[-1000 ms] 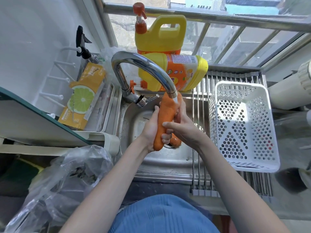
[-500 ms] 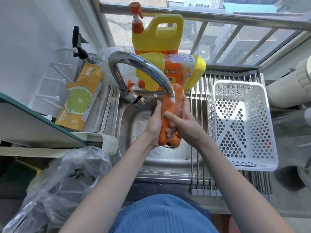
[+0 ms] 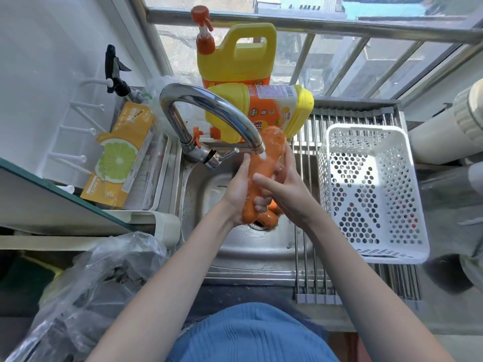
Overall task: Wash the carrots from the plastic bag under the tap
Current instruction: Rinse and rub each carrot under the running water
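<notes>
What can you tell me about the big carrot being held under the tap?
The carrot is large, thick and bright orange, its skin wet and glossy. It stands nearly upright over the sink, blunt wide end up and leaning slightly right, narrower end down. Water from the tap runs onto its upper part. The left hand grips its lower half, and the right hand wraps round its middle from the other side. More carrots lie in the sink just below it.

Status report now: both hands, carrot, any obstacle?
Left hand and right hand grip carrot under tap. Water running. Nothing blocking.
</notes>
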{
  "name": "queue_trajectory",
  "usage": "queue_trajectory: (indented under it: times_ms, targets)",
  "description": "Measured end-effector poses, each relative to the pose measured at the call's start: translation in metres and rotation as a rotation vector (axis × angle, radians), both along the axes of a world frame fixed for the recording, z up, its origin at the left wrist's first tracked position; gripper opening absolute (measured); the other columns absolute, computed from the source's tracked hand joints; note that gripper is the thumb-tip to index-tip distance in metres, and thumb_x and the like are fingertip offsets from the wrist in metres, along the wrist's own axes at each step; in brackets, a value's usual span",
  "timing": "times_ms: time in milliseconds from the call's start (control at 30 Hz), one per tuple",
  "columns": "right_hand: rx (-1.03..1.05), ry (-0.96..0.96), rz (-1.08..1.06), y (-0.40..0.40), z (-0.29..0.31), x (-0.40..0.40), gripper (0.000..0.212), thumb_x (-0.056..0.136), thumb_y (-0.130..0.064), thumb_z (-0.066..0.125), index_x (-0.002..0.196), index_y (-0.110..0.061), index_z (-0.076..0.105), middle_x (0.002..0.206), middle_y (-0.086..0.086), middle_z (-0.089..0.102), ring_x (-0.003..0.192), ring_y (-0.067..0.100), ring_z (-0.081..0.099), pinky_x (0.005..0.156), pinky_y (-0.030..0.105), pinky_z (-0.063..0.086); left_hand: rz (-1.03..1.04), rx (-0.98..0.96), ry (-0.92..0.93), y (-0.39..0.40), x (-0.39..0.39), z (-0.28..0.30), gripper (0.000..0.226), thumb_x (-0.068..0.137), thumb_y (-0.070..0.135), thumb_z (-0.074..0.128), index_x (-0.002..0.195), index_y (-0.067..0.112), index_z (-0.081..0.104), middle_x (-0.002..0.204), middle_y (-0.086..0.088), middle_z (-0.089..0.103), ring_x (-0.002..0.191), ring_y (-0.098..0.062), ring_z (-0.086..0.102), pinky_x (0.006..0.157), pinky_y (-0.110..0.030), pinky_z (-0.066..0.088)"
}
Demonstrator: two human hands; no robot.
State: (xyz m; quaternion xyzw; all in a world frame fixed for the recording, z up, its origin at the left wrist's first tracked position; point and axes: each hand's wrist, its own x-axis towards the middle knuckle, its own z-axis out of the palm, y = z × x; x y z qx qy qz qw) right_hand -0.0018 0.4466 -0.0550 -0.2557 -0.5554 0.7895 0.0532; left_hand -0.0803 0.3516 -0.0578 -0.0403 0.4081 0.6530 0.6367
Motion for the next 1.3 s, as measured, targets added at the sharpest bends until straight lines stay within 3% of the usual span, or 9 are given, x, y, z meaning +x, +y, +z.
queue_trajectory:
  times_ms: [133,433,600,733,833,967,1067,1200,1300]
  targets:
    - [-0.020,-0.012,-0.237,0.000,0.002,-0.018,0.056,0.095,-0.043,0.048,0.144,-0.018,0.038,0.136,0.014,0.054,0.119,0.024,0.060,0.096,0.042,0.051,-0.089,-0.001,-0.075,-0.007,-0.003,-0.001,0.073,0.093,0.070,0.018,0.078,0.007,0.051,0.045,0.000,0.044,0.028,-0.006,0.037,0.030,-0.012,0.030]
    - [0.133,-0.110,-0.322,-0.012,0.012,-0.035,0.028,0.089,-0.055,0.048,0.082,-0.028,0.051,0.092,0.017,0.057,0.086,0.033,0.060,0.087,0.063,0.051,-0.086,0.004,-0.165,-0.026,0.012,-0.010,0.080,0.088,0.073,0.019,0.063,0.008,0.059,0.042,-0.002,0.044,0.025,-0.008,0.037,0.030,-0.012,0.027]
    - [-0.262,-0.089,-0.298,-0.012,0.006,-0.027,0.063,0.099,-0.061,0.019,0.114,-0.010,0.052,0.107,0.026,0.068,0.101,0.033,0.068,0.088,0.047,0.054,-0.074,0.029,-0.148,-0.037,0.007,-0.015,0.083,0.091,0.073,0.012,0.066,0.009,0.059,0.043,-0.002,0.044,0.026,-0.007,0.037,0.029,-0.012,0.027]
    - [0.044,-0.071,-0.113,-0.027,-0.001,-0.019,0.054,0.098,-0.059,0.033,0.127,-0.016,0.047,0.126,0.012,0.057,0.117,0.015,0.057,0.101,0.038,0.047,-0.046,0.018,-0.136,-0.040,0.005,-0.017,0.079,0.091,0.072,0.018,0.067,0.008,0.058,0.043,-0.002,0.045,0.026,-0.007,0.039,0.029,-0.013,0.028]
    - [0.264,-0.121,-0.242,-0.036,0.003,-0.025,0.027,0.103,-0.040,0.034,0.106,-0.017,0.048,0.098,-0.003,0.051,0.085,-0.003,0.052,0.082,0.022,0.049,-0.049,-0.013,-0.127,-0.042,0.012,-0.018,0.079,0.089,0.073,0.020,0.062,0.008,0.056,0.041,-0.003,0.043,0.026,-0.008,0.038,0.030,-0.013,0.028]
    - [0.291,-0.197,-0.415,-0.041,0.007,-0.031,0.029,0.103,-0.030,0.029,0.086,-0.015,0.048,0.094,0.016,0.056,0.086,0.022,0.051,0.089,0.049,0.045,-0.043,-0.053,-0.097,-0.049,0.022,-0.020,0.077,0.083,0.075,0.024,0.062,0.008,0.055,0.042,-0.002,0.043,0.025,-0.008,0.035,0.030,-0.012,0.025]
    - [0.150,-0.167,-0.172,-0.040,0.004,-0.027,0.027,0.102,-0.048,0.034,0.102,-0.024,0.047,0.110,0.024,0.054,0.098,0.024,0.054,0.091,0.043,0.050,0.020,-0.046,-0.119,-0.051,0.020,-0.022,0.077,0.090,0.072,0.022,0.064,0.008,0.054,0.042,-0.002,0.043,0.026,-0.008,0.037,0.030,-0.013,0.027]
    - [0.229,-0.132,0.002,-0.032,-0.003,-0.016,0.047,0.105,-0.033,0.039,0.144,-0.014,0.023,0.123,0.000,0.046,0.103,0.003,0.053,0.077,0.006,0.047,0.050,-0.081,-0.133,-0.047,0.020,-0.020,0.075,0.090,0.072,0.023,0.066,0.008,0.052,0.040,-0.002,0.042,0.025,-0.008,0.037,0.030,-0.013,0.026]
    - [0.245,-0.112,0.087,-0.025,-0.006,-0.014,0.066,0.094,-0.041,0.049,0.148,-0.018,0.020,0.129,0.001,0.044,0.112,0.011,0.052,0.080,0.013,0.051,0.037,-0.101,-0.149,-0.042,0.019,-0.019,0.077,0.090,0.074,0.022,0.063,0.009,0.055,0.040,-0.001,0.040,0.025,-0.008,0.035,0.031,-0.012,0.024]
